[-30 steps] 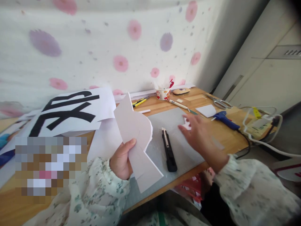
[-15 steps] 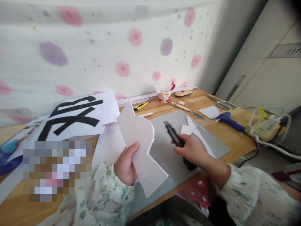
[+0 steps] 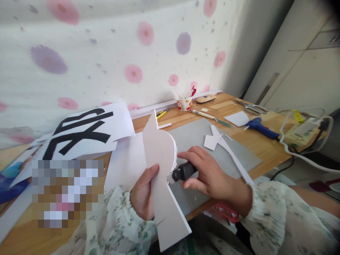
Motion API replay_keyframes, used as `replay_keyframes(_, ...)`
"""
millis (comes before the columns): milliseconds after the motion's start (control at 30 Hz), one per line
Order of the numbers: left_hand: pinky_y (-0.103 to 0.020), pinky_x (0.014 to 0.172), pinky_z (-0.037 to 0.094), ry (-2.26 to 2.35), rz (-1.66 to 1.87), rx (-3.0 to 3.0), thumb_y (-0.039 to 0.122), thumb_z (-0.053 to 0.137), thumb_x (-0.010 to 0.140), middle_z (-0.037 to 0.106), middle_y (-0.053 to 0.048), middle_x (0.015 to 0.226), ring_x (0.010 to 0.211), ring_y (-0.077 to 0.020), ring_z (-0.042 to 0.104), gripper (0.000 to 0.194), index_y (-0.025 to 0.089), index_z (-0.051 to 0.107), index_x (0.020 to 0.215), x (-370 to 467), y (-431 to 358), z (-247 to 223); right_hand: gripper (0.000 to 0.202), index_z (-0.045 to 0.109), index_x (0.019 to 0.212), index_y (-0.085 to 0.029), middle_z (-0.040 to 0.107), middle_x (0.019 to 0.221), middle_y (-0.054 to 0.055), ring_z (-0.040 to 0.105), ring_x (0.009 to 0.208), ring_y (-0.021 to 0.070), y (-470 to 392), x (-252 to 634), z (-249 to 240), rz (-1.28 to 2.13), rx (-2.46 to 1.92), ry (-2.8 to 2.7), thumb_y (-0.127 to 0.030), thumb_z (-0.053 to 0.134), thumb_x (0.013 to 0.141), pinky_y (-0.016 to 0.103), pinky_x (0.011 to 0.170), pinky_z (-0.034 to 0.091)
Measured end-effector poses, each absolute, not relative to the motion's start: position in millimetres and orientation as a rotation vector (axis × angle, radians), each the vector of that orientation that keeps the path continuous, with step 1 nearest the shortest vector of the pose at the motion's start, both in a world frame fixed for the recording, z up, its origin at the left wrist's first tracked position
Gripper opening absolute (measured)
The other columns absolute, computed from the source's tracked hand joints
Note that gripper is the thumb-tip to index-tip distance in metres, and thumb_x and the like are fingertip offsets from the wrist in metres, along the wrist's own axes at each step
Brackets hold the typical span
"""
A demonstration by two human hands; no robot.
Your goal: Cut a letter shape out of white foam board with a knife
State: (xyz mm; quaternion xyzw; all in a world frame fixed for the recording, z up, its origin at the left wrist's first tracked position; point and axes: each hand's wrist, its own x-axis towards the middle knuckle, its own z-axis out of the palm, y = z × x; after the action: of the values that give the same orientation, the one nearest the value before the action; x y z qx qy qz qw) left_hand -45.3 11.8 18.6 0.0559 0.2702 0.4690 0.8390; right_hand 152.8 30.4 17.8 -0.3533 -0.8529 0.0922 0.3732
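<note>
My left hand [image 3: 145,189] grips a white foam board piece [image 3: 162,152] by its left side, thumb on the front face, the other fingers hidden behind. The piece is held up off the table and has a rounded bulge on its right edge, which looks rough. My right hand [image 3: 212,173] is closed around a black utility knife [image 3: 184,171]. The knife's tip meets the board's right edge, at the inner corner just below the curve. Under both hands lies a grey cutting mat [image 3: 196,193], with white foam board offcuts [image 3: 214,138] on its right part.
Paper with bold black strokes [image 3: 87,131] lies at left. Toward the back are a yellow cutter [image 3: 162,113], a paper cup [image 3: 184,103], a white-handled tool [image 3: 203,114] and tweezers [image 3: 224,123]. Scissors [image 3: 253,108], a blue glue gun [image 3: 261,128] and a power strip with cables [image 3: 302,131] sit at right.
My right hand has brought the knife left and down from above the mat to the board's edge. The board has turned slightly in my left hand.
</note>
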Motion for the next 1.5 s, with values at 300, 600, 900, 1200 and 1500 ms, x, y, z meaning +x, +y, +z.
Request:
replay_keyframes(300,-0.013,0.037,0.043,0.692,1.053,0.132,0.012,0.075,0.073,0.072,-0.002,0.062,0.044,-0.0086,0.061,0.005,0.012,0.071,0.072,-46.9,10.9,15.6,0.071,0.062,0.106,-0.014,0.060,0.086,0.010,0.052,0.078,0.0219,35.2,148.8,15.1,0.164,-0.849,-2.206,-0.075,0.033,0.084,0.037,0.072,0.044)
replay_keyframes(600,-0.013,0.040,0.047,0.520,0.963,0.268,0.019,0.081,0.069,0.072,-0.001,0.062,0.043,-0.0090,0.061,0.016,0.014,0.073,0.081,-49.8,9.8,6.2,0.067,0.064,0.102,-0.015,0.061,0.086,0.009,0.052,0.078,0.0214,36.2,154.7,17.9,0.042,-0.849,-2.185,-0.072,0.035,0.085,0.036,0.071,0.043)
replay_keyframes(900,-0.012,0.038,0.045,0.594,0.997,0.328,0.022,0.084,0.064,0.065,0.000,0.051,0.042,-0.0091,0.060,0.019,0.013,0.068,0.068,-47.0,7.7,10.8,0.057,0.061,0.094,-0.019,0.057,0.085,0.007,0.053,0.078,0.0208,38.6,158.3,15.9,0.024,-0.901,-2.065,-0.072,0.041,0.084,0.036,0.070,0.043)
replay_keyframes(1200,-0.012,0.037,0.045,0.723,1.012,0.285,0.020,0.088,0.055,0.065,0.002,0.050,0.040,-0.0092,0.059,0.024,0.014,0.066,0.064,-42.8,8.5,15.0,0.053,0.059,0.094,-0.019,0.057,0.083,0.007,0.052,0.076,0.0206,36.9,166.2,20.0,0.103,-0.838,-2.064,-0.069,0.045,0.084,0.034,0.067,0.043)
replay_keyframes(1500,-0.011,0.037,0.047,0.562,0.994,0.342,0.023,0.088,0.060,0.068,0.000,0.052,0.040,-0.0093,0.061,0.024,0.012,0.072,0.073,-44.1,7.8,10.5,0.061,0.062,0.094,-0.016,0.059,0.083,0.008,0.052,0.076,0.0203,30.5,156.3,16.7,0.105,-0.865,-2.158,-0.072,0.040,0.084,0.034,0.069,0.043)
